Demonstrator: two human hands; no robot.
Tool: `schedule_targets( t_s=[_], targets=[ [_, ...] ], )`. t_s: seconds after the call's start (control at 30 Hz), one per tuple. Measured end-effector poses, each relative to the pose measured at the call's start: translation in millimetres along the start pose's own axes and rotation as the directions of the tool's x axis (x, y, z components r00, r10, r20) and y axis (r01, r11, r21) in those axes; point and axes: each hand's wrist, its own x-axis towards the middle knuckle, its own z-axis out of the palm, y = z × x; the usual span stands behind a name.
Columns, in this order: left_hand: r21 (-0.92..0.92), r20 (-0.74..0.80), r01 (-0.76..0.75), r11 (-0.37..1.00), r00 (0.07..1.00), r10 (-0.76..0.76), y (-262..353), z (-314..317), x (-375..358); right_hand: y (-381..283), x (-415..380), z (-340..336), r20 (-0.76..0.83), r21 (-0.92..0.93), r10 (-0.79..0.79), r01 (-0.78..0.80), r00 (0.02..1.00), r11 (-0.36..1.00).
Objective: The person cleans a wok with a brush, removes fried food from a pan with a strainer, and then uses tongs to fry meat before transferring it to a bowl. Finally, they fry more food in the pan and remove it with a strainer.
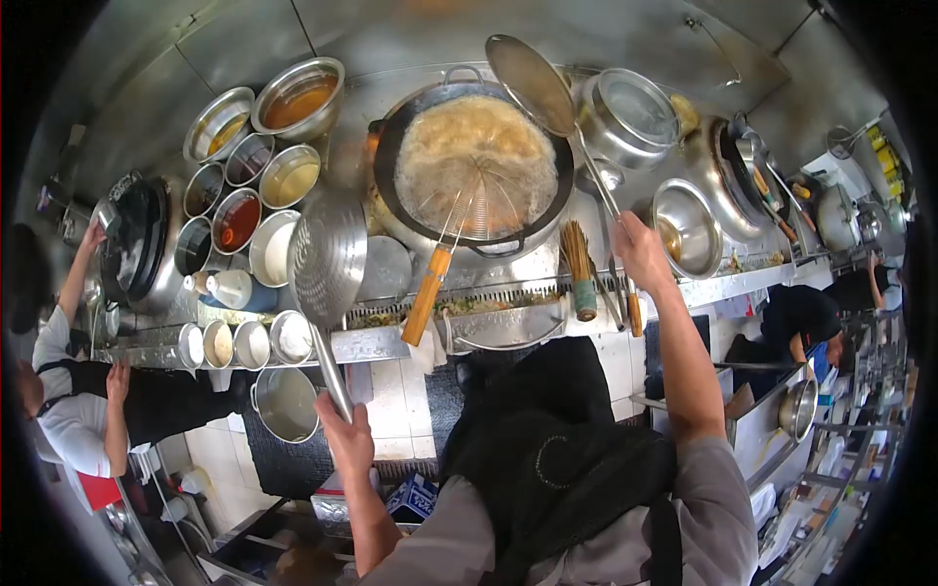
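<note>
My left hand point(349, 439) is wrapped round the metal handle of a large perforated strainer point(330, 259), which is held up left of the wok. In my right hand point(642, 254) is the long handle of a round fine-mesh skimmer point(531, 86); its head hangs over the wok's back right rim. Pale foam bubbles across the liquid in the black wok point(384, 166). A wire basket strainer point(479, 200) lies in the wok, its wooden handle point(427, 296) sticking out over the front edge. Whatever is under the foam is hidden.
Several metal bowls of sauces point(298, 103) and small containers point(252, 344) stand on the left. At right are a stacked pot point(635, 112), a steel bowl point(687, 230) and a bamboo brush point(580, 269). A co-worker point(83, 420) stands far left; another person point(801, 317) bends at right.
</note>
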Motion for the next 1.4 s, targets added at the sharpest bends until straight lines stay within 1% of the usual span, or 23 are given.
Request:
schedule_targets(
  t_s=[0.1, 0.17, 0.23, 0.3, 0.43, 0.5, 0.57, 0.63, 0.7, 0.77, 0.8, 0.83, 0.87, 0.9, 0.97, 1.03, 1.1, 1.17, 1.23, 1.27, 1.3, 1.37, 1.4],
  targets=[
    [-0.179, -0.015, -0.025, 0.983, 1.0, 0.023, 25.0, 12.7, 50.7, -5.3, 5.3, -9.9, -0.002, -0.001, -0.002, 0.002, 1.0, 1.0],
    [-0.488, 0.18, 0.228, 0.843, 0.971, -0.158, 65.2, 19.7, 82.6, -19.5, 12.2, -14.1, 0.165, 0.21, 0.144, -0.178, 0.976, 0.962],
    [-0.766, 0.223, 0.203, 0.61, 0.974, -0.045, 68.1, 41.8, 115.0, -1.0, 31.9, 7.2, 0.232, 0.197, 0.077, -0.125, 0.97, 0.972],
    [-0.874, 0.27, 0.256, 0.412, 0.962, -0.025, 70.0, 64.0, 131.4, 16.8, 47.6, 34.7, 0.134, -0.006, -0.159, 0.161, 0.978, 0.987],
    [-0.907, 0.314, 0.301, 0.295, 0.949, -0.003, 98.5, 62.0, 141.0, 21.3, 55.4, 53.7, 0.1, -0.107, -0.2, 0.211, 0.975, 0.972],
    [-0.833, 0.519, 0.477, 0.28, 0.849, 0.096, 107.7, 53.9, 162.4, 18.7, 53.6, 55.1, 0.168, 0.091, -0.205, 0.192, 0.964, 0.977],
    [-0.816, 0.571, 0.553, 0.168, 0.817, 0.081, 100.6, 66.0, 177.4, 29.2, 58.6, 61.4, 0.176, 0.007, -0.169, 0.171, 0.97, 0.985],
    [-0.816, 0.412, 0.362, 0.451, 0.911, 0.013, 105.5, 75.1, 181.0, 25.0, 56.8, 61.0, 0.038, -0.098, -0.211, 0.214, 0.977, 0.972],
    [-0.795, 0.343, 0.3, 0.527, 0.939, -0.017, 109.2, 71.3, 177.9, 27.0, 45.2, 63.7, -0.024, -0.039, -0.234, 0.233, 0.972, 0.972],
    [-0.607, 0.218, 0.106, 0.788, 0.975, 0.036, 117.9, 69.8, 181.3, 15.9, 25.3, 52.8, -0.003, 0.044, -0.06, 0.06, 0.998, 0.997],
    [-0.566, 0.14, 0.037, 0.824, 0.989, 0.052, 133.1, 73.5, 186.9, 31.0, 17.1, 59.8, -0.055, 0.09, -0.127, 0.132, 0.99, 0.987],
    [-0.353, 0.167, 0.018, 0.935, 0.985, 0.044, 155.5, 69.4, 196.7, 33.6, 2.3, 53.8, -0.031, 0.137, -0.079, 0.083, 0.996, 0.987],
    [-0.145, -0.047, -0.403, 0.904, 0.915, 0.4, 156.6, 86.0, 223.1, 30.6, -13.6, 48.4, -0.025, 0.236, 0.001, 0.005, 1.0, 0.972],
    [0.134, -0.179, -0.709, 0.692, 0.67, 0.721, 163.3, 106.8, 248.6, 27.9, -29.9, 41.2, -0.012, 0.334, 0.073, -0.065, 0.997, 0.94],
    [-0.001, -0.058, -0.739, 0.674, 0.673, 0.737, 245.3, 122.2, 261.2, 29.8, -67.7, 26.2, 0.062, 0.539, 0.361, -0.335, 0.931, 0.773],
    [0.008, 0.205, -0.501, 0.866, 0.848, 0.489, 317.7, 151.4, 256.4, 56.7, -104.1, 23.1, -0.038, 0.7, 0.486, -0.324, 0.873, 0.636],
    [0.168, 0.343, -0.54, 0.825, 0.817, 0.464, 377.3, 187.2, 242.7, 53.0, -127.7, -8.5, -0.053, 0.795, 0.612, -0.337, 0.789, 0.504],
    [0.114, 0.482, -0.482, 0.869, 0.791, 0.376, 373.2, 317.1, 286.5, 65.0, -141.4, -29.1, -0.121, 0.821, 0.636, -0.284, 0.762, 0.495],
    [0.339, 0.469, -0.656, 0.674, 0.739, 0.484, 379.8, 447.8, 292.4, 81.0, -149.6, -36.7, -0.164, 0.847, 0.666, -0.243, 0.727, 0.474],
    [-0.067, 0.322, -0.667, 0.742, 0.69, 0.649, 391.3, 446.5, 266.3, 90.3, -150.5, -40.2, -0.185, 0.831, 0.647, -0.234, 0.74, 0.505],
    [0.221, 0.448, -0.692, 0.687, 0.698, 0.559, 400.3, 440.4, 248.1, 101.1, -146.3, -48.1, -0.209, 0.812, 0.623, -0.221, 0.754, 0.54],
    [-0.12, 0.481, -0.736, 0.666, 0.544, 0.688, 387.8, 453.8, 253.4, 112.3, -145.2, -56.8, -0.209, 0.812, 0.627, -0.224, 0.751, 0.539],
    [-0.208, 0.482, -0.691, 0.692, 0.543, 0.687, 386.1, 441.1, 246.7, 119.6, -145.2, -59.9, -0.204, 0.808, 0.612, -0.221, 0.764, 0.546]
  ],
)
